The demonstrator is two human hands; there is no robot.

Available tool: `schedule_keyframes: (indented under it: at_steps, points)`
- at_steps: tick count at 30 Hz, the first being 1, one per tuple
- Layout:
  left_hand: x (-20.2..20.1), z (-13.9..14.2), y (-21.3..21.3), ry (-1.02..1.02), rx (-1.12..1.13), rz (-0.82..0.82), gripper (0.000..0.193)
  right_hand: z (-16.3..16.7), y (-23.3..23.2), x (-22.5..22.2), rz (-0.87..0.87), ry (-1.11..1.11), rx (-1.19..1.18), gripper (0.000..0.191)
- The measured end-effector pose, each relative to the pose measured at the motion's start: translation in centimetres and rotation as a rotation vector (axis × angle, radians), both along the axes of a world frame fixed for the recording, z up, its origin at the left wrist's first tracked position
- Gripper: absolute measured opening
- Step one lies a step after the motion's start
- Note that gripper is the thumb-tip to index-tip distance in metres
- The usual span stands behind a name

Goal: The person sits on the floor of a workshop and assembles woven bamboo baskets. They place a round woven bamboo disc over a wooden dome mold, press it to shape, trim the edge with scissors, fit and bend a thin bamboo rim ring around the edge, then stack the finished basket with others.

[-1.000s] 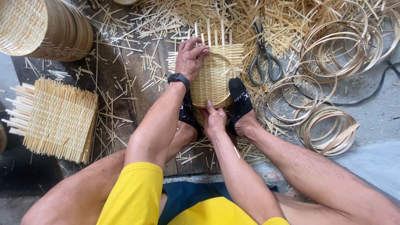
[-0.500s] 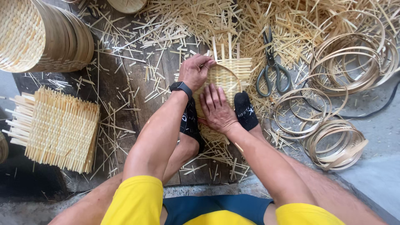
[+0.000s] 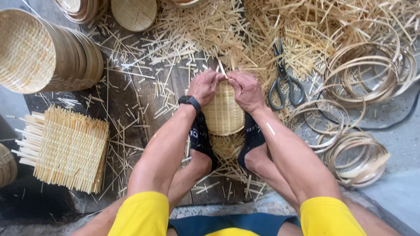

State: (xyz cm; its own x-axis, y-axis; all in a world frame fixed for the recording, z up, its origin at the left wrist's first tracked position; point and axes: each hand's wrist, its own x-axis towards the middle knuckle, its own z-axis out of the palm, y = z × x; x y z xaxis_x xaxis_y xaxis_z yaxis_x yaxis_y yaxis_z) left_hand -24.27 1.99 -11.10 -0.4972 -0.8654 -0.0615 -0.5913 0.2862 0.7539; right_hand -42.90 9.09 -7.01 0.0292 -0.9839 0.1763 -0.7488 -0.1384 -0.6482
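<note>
Head view: I'm seeing left hand [image 3: 204, 86] and right hand [image 3: 246, 90] pinching woven bamboo mat's [image 3: 224, 112] far rim; black-socked feet [image 3: 201, 136] are bracing it.

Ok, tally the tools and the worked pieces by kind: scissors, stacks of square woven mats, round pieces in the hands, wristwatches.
Scissors: 1
Stack of square woven mats: 1
Round woven piece gripped by left hand and right hand: 1
Black wristwatch: 1
Total: 4

A round woven bamboo mat [image 3: 223, 111] stands tilted on the planks, pale, strip ends protruding on top
</note>
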Motion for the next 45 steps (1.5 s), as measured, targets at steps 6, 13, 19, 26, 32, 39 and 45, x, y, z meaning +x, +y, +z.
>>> schedule_keyframes:
  at_steps: [6, 13, 19, 26, 32, 39, 45]
  points:
    - [-0.7, -0.9, -0.8, 0.095, 0.346, 0.184, 0.027, -3.1, -1.2, -0.6, -0.15, -0.446, 0.28, 0.02]
    - [-0.7, -0.9, -1.2, 0.072, 0.401, 0.183, 0.033, -4.8, -0.8, -1.2, -0.242, -0.606, 0.389, 0.034]
    - [-1.0, 6.2, -1.4, -0.075, 0.234, -0.025, 0.077, 6.2, 0.0, -10.4, -0.306, -0.382, 0.203, 0.034]
    - [-1.5, 13.7, 2.7, -0.04, -0.056, -0.076, 0.045, 19.6, 9.2, -23.6, -0.098, 0.579, 0.636, 0.033]
    - [1.3, 8.3, 10.9, -0.508, -0.767, -0.488, 0.049, 7.6, 9.5, -18.8, -0.187, 0.122, 0.732, 0.032]
    - [5.2, 6.1, 12.2, -0.34, -0.191, -0.276, 0.038, -2.9, 6.4, -13.8, -0.358, 0.264, 0.313, 0.067]
    - [-3.8, 5.5, 8.6, -0.465, 0.045, 0.463, 0.117, -4.8, 4.2, -13.7, -0.445, 0.082, 0.958, 0.069]
